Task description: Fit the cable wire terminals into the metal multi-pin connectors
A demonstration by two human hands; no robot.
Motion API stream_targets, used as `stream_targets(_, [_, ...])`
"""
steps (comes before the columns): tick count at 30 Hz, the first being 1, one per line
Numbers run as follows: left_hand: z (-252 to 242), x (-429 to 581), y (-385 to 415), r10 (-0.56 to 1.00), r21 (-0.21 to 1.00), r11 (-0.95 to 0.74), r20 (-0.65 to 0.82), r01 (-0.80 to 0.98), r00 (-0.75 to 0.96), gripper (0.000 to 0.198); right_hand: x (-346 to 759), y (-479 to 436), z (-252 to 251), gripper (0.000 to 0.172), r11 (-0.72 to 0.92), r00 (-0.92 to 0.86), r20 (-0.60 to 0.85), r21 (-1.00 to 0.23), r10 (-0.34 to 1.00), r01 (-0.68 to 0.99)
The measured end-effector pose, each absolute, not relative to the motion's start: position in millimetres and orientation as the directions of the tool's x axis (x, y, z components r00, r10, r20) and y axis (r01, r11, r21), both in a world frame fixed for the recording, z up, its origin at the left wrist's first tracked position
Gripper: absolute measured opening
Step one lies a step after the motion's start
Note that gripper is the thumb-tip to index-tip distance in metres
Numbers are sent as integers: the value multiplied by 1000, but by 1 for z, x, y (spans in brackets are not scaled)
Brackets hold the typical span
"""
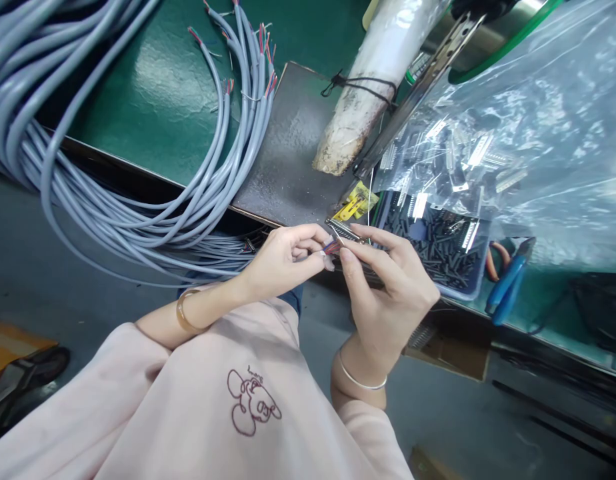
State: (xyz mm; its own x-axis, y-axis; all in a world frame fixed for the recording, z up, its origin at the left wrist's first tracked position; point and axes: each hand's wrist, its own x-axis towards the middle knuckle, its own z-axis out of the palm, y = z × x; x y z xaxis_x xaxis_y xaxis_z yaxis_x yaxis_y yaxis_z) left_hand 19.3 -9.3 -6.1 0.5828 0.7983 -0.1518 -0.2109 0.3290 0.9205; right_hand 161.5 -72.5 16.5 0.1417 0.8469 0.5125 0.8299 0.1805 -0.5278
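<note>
My left hand [283,260] is closed around the end of a cable, and thin red and blue wires [332,247] stick out between thumb and fingers. The thumb and forefinger of my right hand [388,280] pinch at the tips of these wires. Just beyond the fingertips lies a metal-edged multi-pin connector [344,230], close to the bench edge; my right fingers partly cover it. Whether they touch it I cannot tell. Behind the connector is a yellow plastic piece [355,203].
Grey cables [113,193] with stripped ends hang over the bench at left. A white tube [373,80] and a slotted metal bar [418,90] slant above a dark board [293,147]. At right are a tray [471,293] of black sleeves, bagged connectors [458,160] and blue-handled cutters [511,280].
</note>
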Motion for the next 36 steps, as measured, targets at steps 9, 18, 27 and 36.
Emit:
stream_targets(9, [-11, 19, -8, 780, 911, 353, -159, -215, 605, 14, 162, -74, 14, 14, 222, 48, 555, -409, 830, 885])
stream_targets(18, [-7, 17, -5, 740, 835, 471, -199, -284, 643, 12, 162, -71, 11, 12, 224, 167, 616, -506, 770, 833])
stream_targets(27, [-1, 16, -3, 733, 811, 506, -226, -292, 642, 8, 164, -73, 1, 14, 213, 286, 687, -545, 668, 811])
stream_targets(36, [-5, 17, -5, 745, 825, 481, -207, -296, 634, 4, 166, -78, -7, 12, 223, 314, 657, -600, 685, 768])
